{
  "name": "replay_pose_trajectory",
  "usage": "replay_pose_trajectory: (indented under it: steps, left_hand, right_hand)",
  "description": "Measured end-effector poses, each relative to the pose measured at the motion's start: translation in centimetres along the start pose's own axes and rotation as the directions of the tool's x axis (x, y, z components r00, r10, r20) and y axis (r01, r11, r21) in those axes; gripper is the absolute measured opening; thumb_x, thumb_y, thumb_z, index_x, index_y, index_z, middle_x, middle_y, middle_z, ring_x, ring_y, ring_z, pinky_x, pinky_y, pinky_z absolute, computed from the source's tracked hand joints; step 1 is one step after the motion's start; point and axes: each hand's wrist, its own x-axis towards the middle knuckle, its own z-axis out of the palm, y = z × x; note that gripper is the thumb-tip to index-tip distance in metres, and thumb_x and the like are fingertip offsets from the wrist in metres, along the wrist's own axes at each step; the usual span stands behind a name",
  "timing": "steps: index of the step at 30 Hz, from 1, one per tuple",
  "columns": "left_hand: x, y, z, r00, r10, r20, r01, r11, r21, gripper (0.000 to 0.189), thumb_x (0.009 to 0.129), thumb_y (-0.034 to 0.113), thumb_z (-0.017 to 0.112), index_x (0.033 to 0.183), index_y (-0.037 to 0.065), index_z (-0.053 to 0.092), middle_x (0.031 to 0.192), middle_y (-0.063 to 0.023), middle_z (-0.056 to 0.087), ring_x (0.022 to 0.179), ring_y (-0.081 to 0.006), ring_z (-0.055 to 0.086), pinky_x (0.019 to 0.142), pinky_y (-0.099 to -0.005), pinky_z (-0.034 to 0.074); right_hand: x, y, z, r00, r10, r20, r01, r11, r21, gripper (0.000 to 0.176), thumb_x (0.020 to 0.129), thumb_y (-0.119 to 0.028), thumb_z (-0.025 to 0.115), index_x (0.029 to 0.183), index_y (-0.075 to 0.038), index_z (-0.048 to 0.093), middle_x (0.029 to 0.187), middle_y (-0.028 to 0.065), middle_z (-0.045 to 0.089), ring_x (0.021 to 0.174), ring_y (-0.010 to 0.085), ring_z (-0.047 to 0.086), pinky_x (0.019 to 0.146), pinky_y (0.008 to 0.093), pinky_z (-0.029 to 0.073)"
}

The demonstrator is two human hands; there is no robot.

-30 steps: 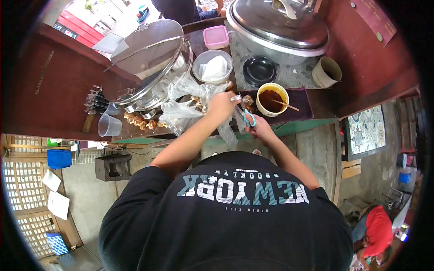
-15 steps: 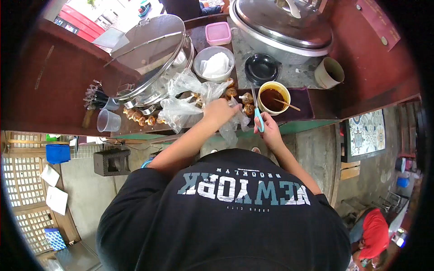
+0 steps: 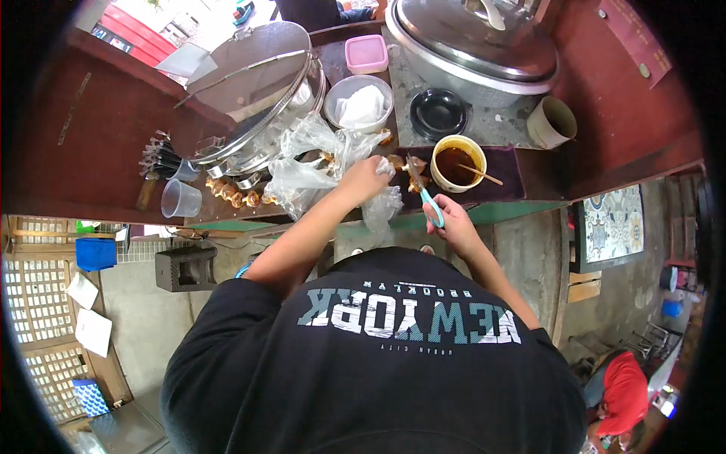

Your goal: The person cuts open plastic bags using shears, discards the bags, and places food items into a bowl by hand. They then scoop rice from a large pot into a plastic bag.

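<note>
Light-blue-handled scissors are in my right hand, their blades pointing up over some brown bagged pieces. My left hand is closed on a bit of clear plastic bag just left of those pieces. More crumpled clear plastic bags lie left of this hand, and another loose piece of plastic hangs below it. Right of the blades stands a white tub of dark sauce with a wooden stick in it.
Behind are a white-lined bowl, a pink container, a black bowl and a large lidded pot. A round metal lid, clear cup and skewered brown balls are left. A person in red is lower right.
The scissors' blades have moved left over the brown pieces. My left hand has drawn its fingers in around some plastic, and the loose plastic beneath has shifted left and down.
</note>
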Motion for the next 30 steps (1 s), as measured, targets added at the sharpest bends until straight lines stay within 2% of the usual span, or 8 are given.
replay_pose_trajectory:
  steps: [4, 7, 10, 13, 16, 19, 25, 30]
  left_hand:
    - [-1.3, 0.1, 0.1, 0.993, -0.035, -0.109, 0.042, 0.997, 0.059, 0.048, 0.079, 0.039, 0.064, 0.111, 0.004, 0.055, 0.094, -0.0248, 0.064, 0.092, -0.0406, 0.062, 0.08, -0.0459, 0.048]
    - [-1.9, 0.8, -0.3, 0.984, -0.026, -0.175, 0.058, 0.982, 0.181, 0.053, 0.08, 0.042, 0.064, 0.115, 0.005, 0.049, 0.092, -0.0264, 0.064, 0.088, -0.0364, 0.064, 0.076, -0.047, 0.049]
    - [-1.9, 1.5, -0.7, 0.969, -0.075, -0.237, 0.117, 0.979, 0.168, 0.047, 0.08, 0.044, 0.065, 0.108, 0.006, 0.057, 0.087, -0.0222, 0.065, 0.084, -0.0381, 0.064, 0.073, -0.0483, 0.049]
    - [-1.6, 0.7, -0.3, 0.969, -0.022, -0.247, 0.077, 0.973, 0.216, 0.035, 0.084, 0.038, 0.062, 0.104, 0.009, 0.06, 0.086, -0.0207, 0.065, 0.082, -0.0378, 0.064, 0.071, -0.0489, 0.049]
    - [-1.8, 0.0, -0.2, 0.949, 0.14, -0.283, -0.082, 0.975, 0.206, 0.026, 0.087, 0.034, 0.059, 0.102, 0.013, 0.062, 0.083, -0.0186, 0.066, 0.081, -0.0375, 0.063, 0.071, -0.0486, 0.048]
    - [-1.8, 0.3, -0.2, 0.939, 0.161, -0.302, -0.112, 0.978, 0.175, 0.022, 0.088, 0.031, 0.058, 0.102, 0.015, 0.064, 0.082, -0.0173, 0.066, 0.082, -0.0374, 0.063, 0.071, -0.0474, 0.048]
    - [-0.8, 0.0, 0.0, 0.989, -0.01, -0.148, -0.004, 0.996, -0.094, 0.021, 0.089, 0.03, 0.058, 0.091, 0.011, 0.066, 0.079, -0.0151, 0.065, 0.075, -0.0324, 0.063, 0.067, -0.0404, 0.047]
    - [-0.1, -0.3, -0.4, 0.999, 0.028, -0.034, -0.033, 0.987, -0.16, 0.022, 0.09, 0.03, 0.058, 0.084, 0.009, 0.065, 0.069, -0.0082, 0.06, 0.066, -0.0223, 0.056, 0.064, -0.0349, 0.044]
  right_hand:
    - [1.4, 1.8, -0.9, 0.985, 0.131, 0.109, -0.129, 0.991, -0.025, 0.035, 0.087, -0.046, 0.061, 0.089, -0.012, 0.054, 0.062, -0.0022, 0.054, 0.045, 0.0024, 0.036, 0.042, 0.0199, 0.026]
    - [2.7, 2.8, -1.2, 0.97, 0.189, 0.153, -0.184, 0.982, -0.044, 0.038, 0.087, -0.05, 0.059, 0.09, -0.012, 0.054, 0.062, -0.0017, 0.054, 0.044, 0.003, 0.037, 0.042, 0.02, 0.026]
    - [3.5, 3.1, -1.1, 0.965, 0.179, 0.193, -0.177, 0.984, -0.03, 0.04, 0.088, -0.051, 0.057, 0.09, -0.012, 0.053, 0.062, -0.0011, 0.054, 0.043, 0.0034, 0.036, 0.041, 0.0205, 0.025]
    - [3.7, 3.0, -0.8, 0.959, 0.167, 0.229, -0.182, 0.982, 0.043, 0.04, 0.088, -0.051, 0.056, 0.09, -0.011, 0.052, 0.063, -0.0008, 0.054, 0.042, 0.0037, 0.035, 0.04, 0.0211, 0.024]
    - [4.3, 3.4, -0.4, 0.961, 0.138, 0.241, -0.173, 0.976, 0.13, 0.04, 0.088, -0.051, 0.055, 0.09, -0.011, 0.052, 0.063, -0.0007, 0.053, 0.042, 0.0038, 0.033, 0.04, 0.0213, 0.023]
    - [5.2, 4.1, 0.1, 0.962, 0.111, 0.249, -0.166, 0.963, 0.214, 0.04, 0.089, -0.051, 0.055, 0.089, -0.011, 0.052, 0.064, -0.0011, 0.053, 0.042, 0.0038, 0.032, 0.04, 0.0211, 0.022]
    - [5.8, 3.8, 0.6, 0.973, 0.045, 0.225, -0.101, 0.965, 0.243, 0.038, 0.089, -0.051, 0.055, 0.091, -0.013, 0.051, 0.063, -0.0015, 0.052, 0.042, 0.0038, 0.031, 0.04, 0.0207, 0.021]
    - [5.7, 3.5, 0.6, 0.981, 0.063, 0.185, -0.1, 0.975, 0.2, 0.038, 0.089, -0.05, 0.055, 0.094, -0.013, 0.05, 0.064, -0.0016, 0.052, 0.044, 0.0035, 0.03, 0.041, 0.0203, 0.021]
